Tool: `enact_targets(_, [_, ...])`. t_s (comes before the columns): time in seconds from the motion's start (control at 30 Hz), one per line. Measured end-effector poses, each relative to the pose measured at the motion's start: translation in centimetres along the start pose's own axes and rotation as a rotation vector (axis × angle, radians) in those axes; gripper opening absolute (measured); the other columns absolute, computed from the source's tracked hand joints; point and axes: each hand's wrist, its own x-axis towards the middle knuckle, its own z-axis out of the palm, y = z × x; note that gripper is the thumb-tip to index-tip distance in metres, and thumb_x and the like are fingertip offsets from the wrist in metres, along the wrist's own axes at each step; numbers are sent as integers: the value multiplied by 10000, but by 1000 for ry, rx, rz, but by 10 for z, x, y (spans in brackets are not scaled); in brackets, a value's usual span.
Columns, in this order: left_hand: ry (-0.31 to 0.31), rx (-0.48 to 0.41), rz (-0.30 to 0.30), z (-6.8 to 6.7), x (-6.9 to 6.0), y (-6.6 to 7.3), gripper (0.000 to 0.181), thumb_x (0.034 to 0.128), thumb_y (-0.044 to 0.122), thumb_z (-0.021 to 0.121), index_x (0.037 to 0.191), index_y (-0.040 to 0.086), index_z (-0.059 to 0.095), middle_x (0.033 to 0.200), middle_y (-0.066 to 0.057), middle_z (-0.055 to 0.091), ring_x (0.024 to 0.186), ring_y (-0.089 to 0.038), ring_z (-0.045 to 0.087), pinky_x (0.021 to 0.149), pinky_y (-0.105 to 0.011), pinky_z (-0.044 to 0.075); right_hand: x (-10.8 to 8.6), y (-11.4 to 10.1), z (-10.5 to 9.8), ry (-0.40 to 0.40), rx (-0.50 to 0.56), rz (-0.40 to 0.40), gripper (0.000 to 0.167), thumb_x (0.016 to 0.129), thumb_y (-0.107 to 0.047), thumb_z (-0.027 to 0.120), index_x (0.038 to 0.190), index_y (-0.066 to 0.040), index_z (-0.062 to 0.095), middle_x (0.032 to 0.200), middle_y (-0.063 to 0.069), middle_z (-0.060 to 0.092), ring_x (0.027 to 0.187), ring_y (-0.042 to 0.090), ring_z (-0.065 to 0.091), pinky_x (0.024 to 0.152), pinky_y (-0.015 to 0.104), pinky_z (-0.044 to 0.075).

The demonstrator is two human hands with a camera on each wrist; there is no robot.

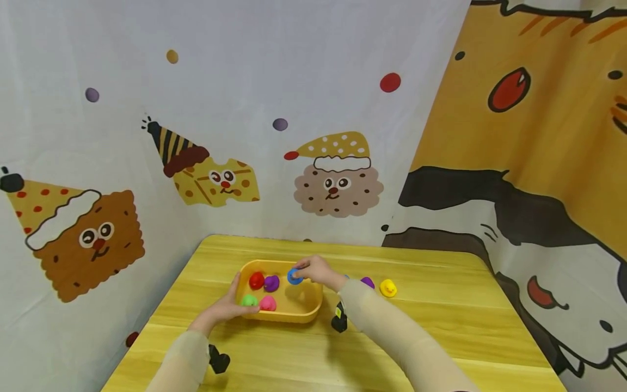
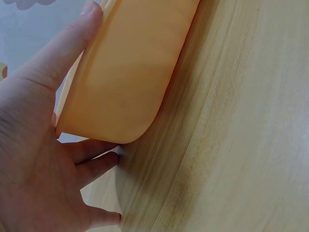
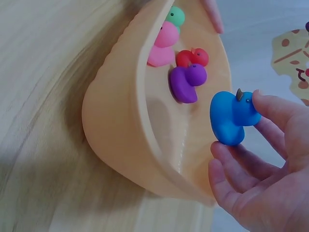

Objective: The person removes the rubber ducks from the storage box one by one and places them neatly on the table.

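My right hand (image 1: 318, 271) pinches a blue rubber duck (image 3: 227, 118) between thumb and fingers, above the right part of an orange-yellow plastic basin (image 1: 299, 317). In the basin's left half sit a red duck (image 1: 257, 281), a purple duck (image 1: 271, 283), a green duck (image 1: 250, 301) and a pink duck (image 1: 268, 304). My left hand (image 1: 226, 308) rests against the basin's left near corner. In the left wrist view its thumb lies straight along the rim (image 2: 89, 53), and the other fingers stretch past the corner.
Right of the basin, on the wood-grain table (image 1: 441, 326), are a yellow duck (image 1: 388, 288) and a purple object (image 1: 367, 282), partly behind my right forearm. A bit of blue shows beside them. A white cartoon-printed cloth (image 1: 245, 81) hangs behind the table.
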Motion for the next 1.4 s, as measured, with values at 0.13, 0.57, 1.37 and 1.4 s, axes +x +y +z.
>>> enact_targets(0.13, [3, -4, -4, 0, 0, 0, 1281, 771, 358, 823, 1522, 80, -176, 1542, -352, -7, 1378, -547, 120, 1089, -657, 133, -1, 3, -4, -8, -10, -9, 248, 880, -228, 731, 1099, -110, 732, 967, -2, 703, 797, 148, 605, 678, 355, 518])
enact_targets(0.57, [-4, 8, 6, 0, 0, -1, 1274, 780, 337, 820, 1516, 67, -184, 1533, -369, 6, 1373, -552, 139, 1086, -656, 152, -9, 10, -30, -31, 23, -37, 269, 890, -213, 717, 1135, -104, 722, 1000, -1, 700, 810, 136, 596, 730, 414, 524])
enact_targets(1.37, [-6, 53, 18, 0, -1, -1, 1277, 778, 370, 814, 1513, 46, -179, 1512, -401, 33, 1352, -577, 162, 1076, -662, 175, -38, 22, -88, -32, 3, -5, 291, 905, -216, 697, 1169, -93, 697, 1085, 30, 697, 950, 169, 641, 783, 367, 540])
enact_targets(1.4, [-5, 55, 17, 0, -1, -1, 1280, 775, 374, 815, 1513, 45, -177, 1512, -401, 37, 1352, -575, 166, 1078, -658, 177, -39, 22, -90, -32, 0, -5, 296, 908, -221, 694, 1174, -91, 695, 1092, 32, 696, 958, 175, 642, 786, 374, 541])
